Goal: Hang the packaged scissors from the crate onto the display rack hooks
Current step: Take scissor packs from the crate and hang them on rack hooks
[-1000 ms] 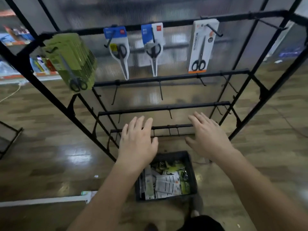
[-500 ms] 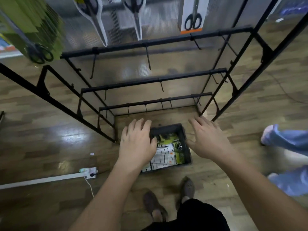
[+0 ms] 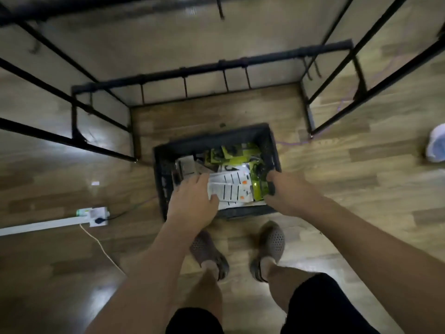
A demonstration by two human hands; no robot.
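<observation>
Looking straight down into a black crate (image 3: 240, 136) parked on the wood floor, just this side of the display rack (image 3: 216, 66) and its lowest bar. Short hooks (image 3: 248, 78) hanging off that bar beyond the crate.

Packaged scissors (image 3: 231, 189) heaped loose inside the crate, white card packs toward the near side and green packs (image 3: 236, 160) toward the far and right side.

Left hand (image 3: 192, 196) over the crate's near-left corner, fingers fairly straight and relaxed, thumb lying on a white pack, not wrapped round anything. Right hand (image 3: 286, 189) at the crate's near-right corner, fingertips dipped in by the green packs. Too blurry to tell whether gripping anything.

Feet in perforated clogs (image 3: 207, 249) just behind the crate. White power strip (image 3: 97, 214) on the floor off to the crate's left.
</observation>
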